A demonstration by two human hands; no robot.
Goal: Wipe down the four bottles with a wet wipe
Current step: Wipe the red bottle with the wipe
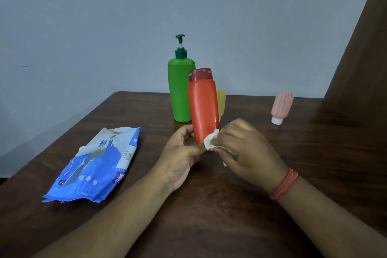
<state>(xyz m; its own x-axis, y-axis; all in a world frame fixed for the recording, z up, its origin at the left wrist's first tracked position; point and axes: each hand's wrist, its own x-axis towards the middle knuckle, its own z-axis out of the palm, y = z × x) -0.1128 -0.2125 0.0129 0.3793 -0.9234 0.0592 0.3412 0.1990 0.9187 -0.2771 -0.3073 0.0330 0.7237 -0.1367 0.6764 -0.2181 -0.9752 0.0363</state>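
My left hand (pixel 181 153) grips the bottom of an orange-red bottle (pixel 202 107) with a dark red cap, held upright above the table. My right hand (pixel 245 148) pinches a crumpled white wet wipe (pixel 210 141) against the bottle's lower right edge. Behind it stands a tall green pump bottle (pixel 180 90). A small yellow bottle (pixel 221 102) is mostly hidden behind the orange-red one. Standing on its white cap at the far right is a pink ribbed bottle (pixel 281 106).
A blue wet-wipe pack (pixel 94 165) lies on the dark wooden table (pixel 209 205) at the left, its flap lifted. A brown curtain (pixel 360 58) hangs at the right edge. The table's far edge meets a pale wall.
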